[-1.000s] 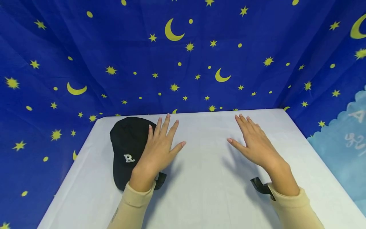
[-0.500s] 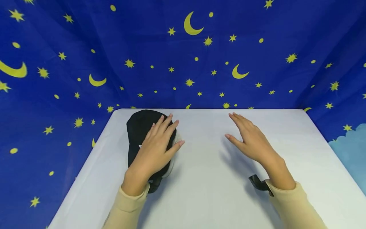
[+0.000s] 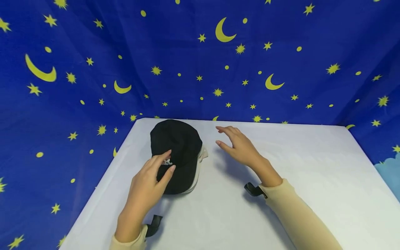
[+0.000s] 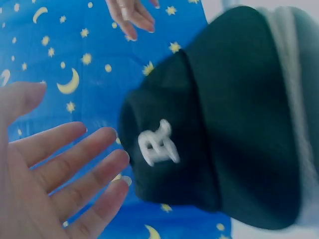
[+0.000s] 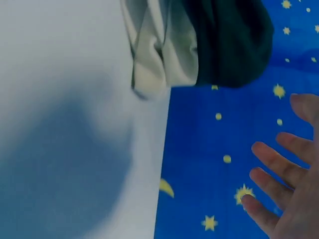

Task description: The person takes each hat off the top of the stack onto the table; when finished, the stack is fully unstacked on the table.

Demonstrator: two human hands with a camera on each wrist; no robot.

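A black cap [image 3: 179,139] is sitting between a left hand [image 3: 145,185] and a right hand [image 3: 242,147]

In the head view, the cap is lying on the white counter [image 3: 225,215], just left of the frame's centre. Pale cloth [image 3: 203,152] is showing along its right edge. The left hand is hovering at the lower left of the cap, overlapping it, its fingers loosely bent and clamped on nothing. The right hand is hanging right of the cap, fingers bent, thumb apart from them. A blue curtain [image 3: 187,45] with yellow moons and stars is filling the upper frame.

In the left wrist view, the cap is taking up the right half, showing a white letter [image 4: 158,145]. The left hand's fingers are spreading apart at lower left, tips near the crown; whether they are touching, I cannot tell.

In the right wrist view, the cap and pale cloth are appearing at top, while the right hand's fingers are spreading apart at lower right, clear of both.
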